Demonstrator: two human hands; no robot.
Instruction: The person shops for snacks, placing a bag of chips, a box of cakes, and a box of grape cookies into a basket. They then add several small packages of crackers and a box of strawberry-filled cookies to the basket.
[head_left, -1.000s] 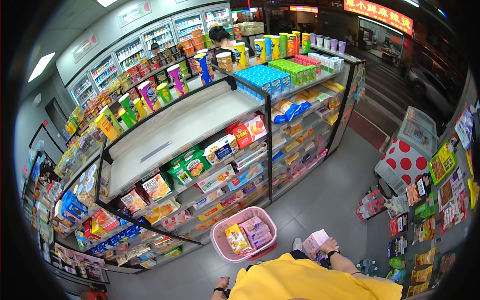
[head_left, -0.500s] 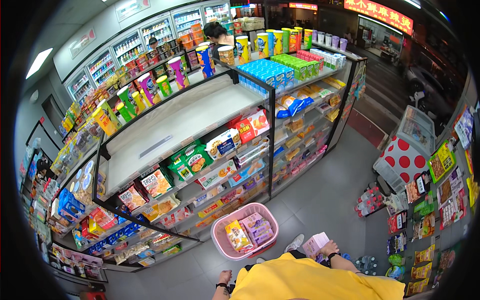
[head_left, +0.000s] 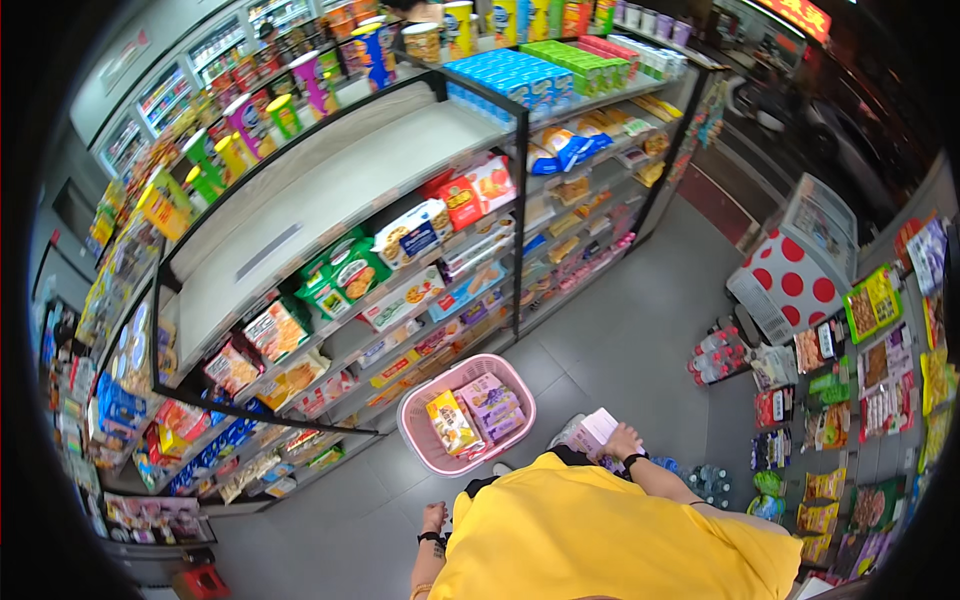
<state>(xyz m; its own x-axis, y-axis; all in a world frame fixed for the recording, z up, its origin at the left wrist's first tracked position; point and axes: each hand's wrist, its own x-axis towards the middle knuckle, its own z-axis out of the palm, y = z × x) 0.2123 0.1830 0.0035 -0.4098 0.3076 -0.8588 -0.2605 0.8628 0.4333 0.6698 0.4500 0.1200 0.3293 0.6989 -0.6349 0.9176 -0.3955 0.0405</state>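
My right hand [head_left: 623, 440] grips a pale pink and purple snack package [head_left: 598, 428] in front of my body. Its fingers wrap over the package's right side, and part of it is hidden by the hand. My left hand [head_left: 434, 517] hangs low with the fingers curled in and nothing visible in them. Ahead on the floor, between my hands and the shelf, sits a pink plastic basket [head_left: 413, 440]. Inside it lie a yellow and white snack package [head_left: 452, 422] and several purple packages [head_left: 492, 403] side by side.
A long shelf unit [head_left: 350, 140] with a mostly bare top level runs diagonally ahead, packed with snacks below. At right stand a red-dotted chest freezer [head_left: 790, 285], bundled bottles [head_left: 718, 356] on the floor, and a rack of hanging snack bags [head_left: 825, 485].
My view has tilted downward and turned slightly right, so the shelf and basket sit higher and further left in the picture. My right hand still holds the package; my left hand stays low.
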